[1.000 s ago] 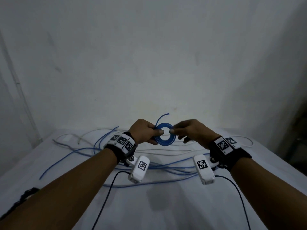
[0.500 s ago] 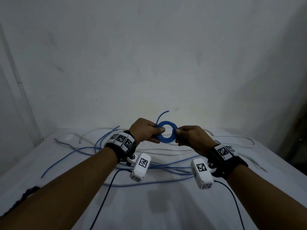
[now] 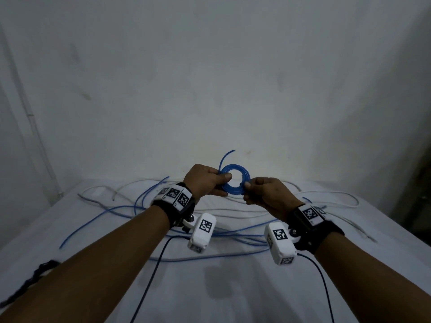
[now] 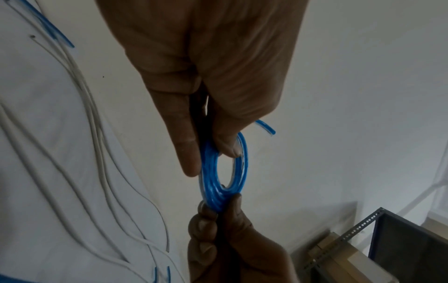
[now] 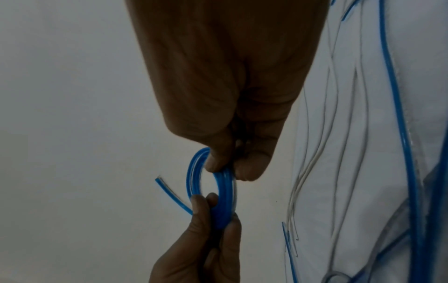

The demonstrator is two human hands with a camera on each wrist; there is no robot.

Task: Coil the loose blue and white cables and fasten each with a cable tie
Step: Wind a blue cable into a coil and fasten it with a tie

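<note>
Your left hand [image 4: 206, 76] pinches the blue coil [image 4: 218, 172] top; right hand [image 4: 225, 239] pinches bottom. White cables [image 4: 92, 118] on table [image 4: 36, 95].

We seem to be in a bare, dim workroom or storeroom rather than a home. A table [image 3: 233, 287] draped in white cloth stands against a plain, scuffed white wall [image 3: 210, 78]. Loose blue cables [image 3: 98, 220] and white cables [image 3: 326, 194] sprawl over the cloth. To the right of the table, low down, we see a grey slotted-angle metal rack [image 4: 358, 227] with what look like cardboard boxes [image 4: 344, 258] beside it.
</note>
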